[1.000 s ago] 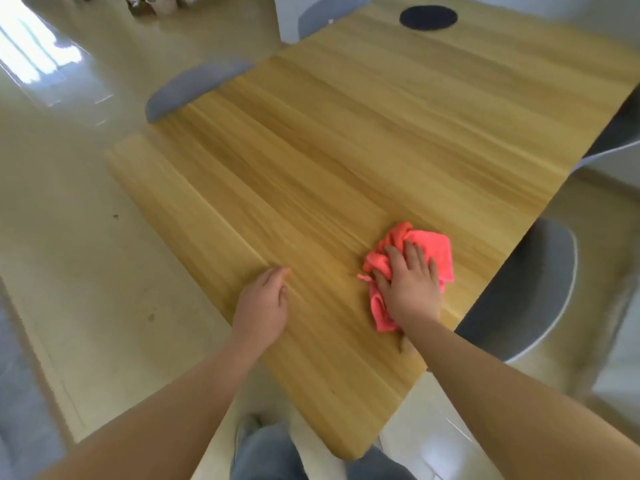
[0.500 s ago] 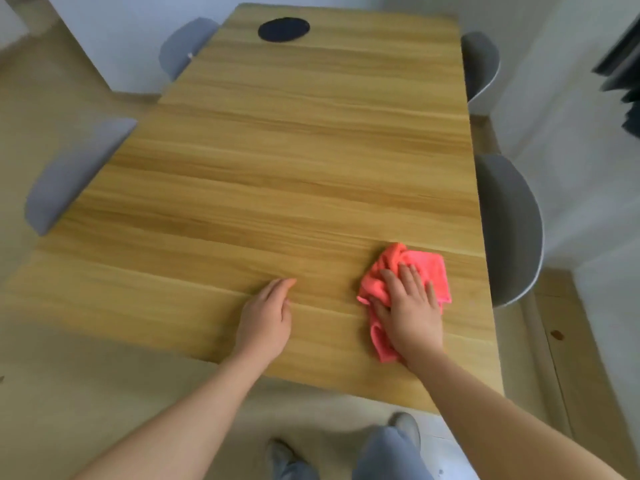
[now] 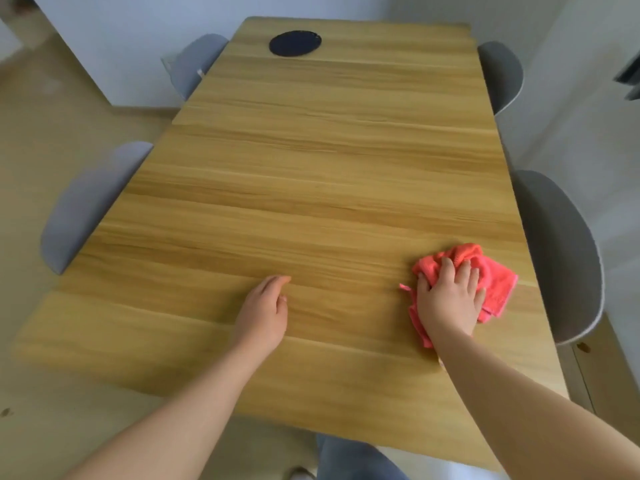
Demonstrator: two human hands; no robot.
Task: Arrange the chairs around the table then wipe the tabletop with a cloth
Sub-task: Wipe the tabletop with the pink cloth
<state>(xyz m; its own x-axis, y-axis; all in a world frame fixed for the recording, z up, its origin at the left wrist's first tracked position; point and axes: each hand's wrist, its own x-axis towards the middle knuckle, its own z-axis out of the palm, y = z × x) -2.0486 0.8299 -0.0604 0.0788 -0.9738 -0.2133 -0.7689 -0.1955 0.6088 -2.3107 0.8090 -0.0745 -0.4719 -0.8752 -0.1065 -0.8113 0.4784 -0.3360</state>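
A long wooden table (image 3: 311,174) fills the view. My right hand (image 3: 448,299) presses flat on a crumpled pink cloth (image 3: 491,275) near the table's right edge, fingers spread over it. My left hand (image 3: 265,311) rests palm-down on the bare wood at the near middle, holding nothing. Grey chairs are tucked in along both sides: two on the left (image 3: 86,206) (image 3: 195,67) and two on the right (image 3: 561,251) (image 3: 502,76).
A dark round mat (image 3: 295,43) lies at the table's far end. A pale wall stands behind the table and on the right. Beige floor runs along the left. My legs and a shoe (image 3: 301,472) show below the near edge.
My view has swung round from the table's corner to face its length. My right hand has slid the cloth rightward toward the table edge. The left hand stays resting on the wood.
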